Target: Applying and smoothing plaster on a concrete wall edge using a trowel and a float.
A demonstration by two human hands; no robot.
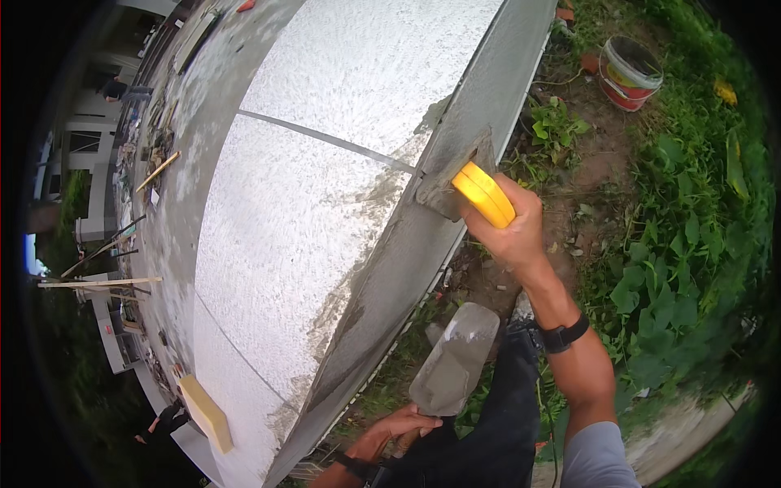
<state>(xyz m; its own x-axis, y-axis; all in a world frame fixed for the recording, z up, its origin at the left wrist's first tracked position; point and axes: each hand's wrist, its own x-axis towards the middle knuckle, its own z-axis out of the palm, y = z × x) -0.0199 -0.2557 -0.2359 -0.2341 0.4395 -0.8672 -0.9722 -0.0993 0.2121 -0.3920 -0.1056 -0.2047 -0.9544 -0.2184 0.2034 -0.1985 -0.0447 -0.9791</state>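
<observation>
Right hand (514,226) clamped on yellow-handled float (485,195) at grey edge strip (498,85), seemingly smoothing; left hand (403,424) gripping grey-smeared trowel (455,363). Next stroke likely wants even pressure.

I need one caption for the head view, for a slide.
Right hand holds a yellow-handled tool against a grey strip; left hand holds a flat trowel.
</observation>
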